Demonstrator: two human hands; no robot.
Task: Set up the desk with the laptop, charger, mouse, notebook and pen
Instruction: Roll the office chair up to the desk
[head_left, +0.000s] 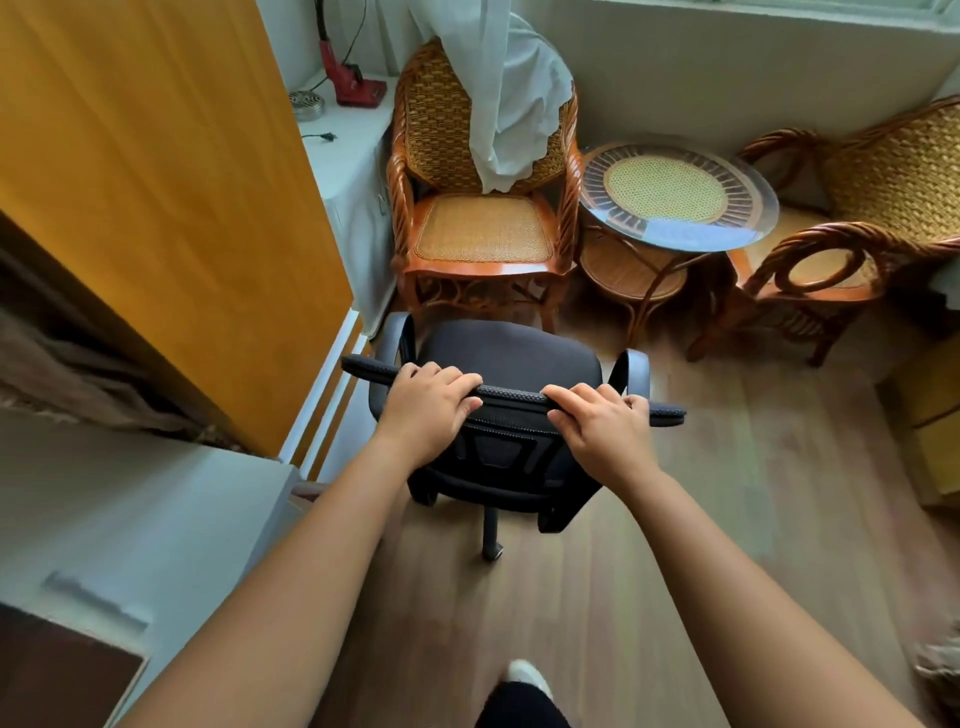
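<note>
None of the task's own things, neither laptop, charger, mouse, notebook nor pen, shows anywhere in this view, so where they lie cannot be told; what the hands hold instead is the black office chair (511, 364), standing on the wood floor (675, 519) just ahead of the person at twelve o'clock. The left hand (428, 402) grips the top edge of the chair's backrest (511, 397), fingers curled over it and thumb pressed along the near face; the right hand (597, 421) holds the same edge a little toward three o'clock, fingers hooked over the rim in the same way. The backrest's long axis runs from nine to three o'clock, square across both forearms, and the seat faces away, so the chair probably has to be rolled or swung. The likeliest desk is the white surface (130, 519) at eight o'clock, nearer the left arm, though that is a judgement. Beyond the chair at twelve stands a rattan armchair (483, 208) with a white curtain (509, 104) draped over its back, at one o'clock a round glass-topped table (675, 195), at two a second rattan chair (857, 208). An orange panel (156, 208) fills ten o'clock. No brand, label or writing can be read.
</note>
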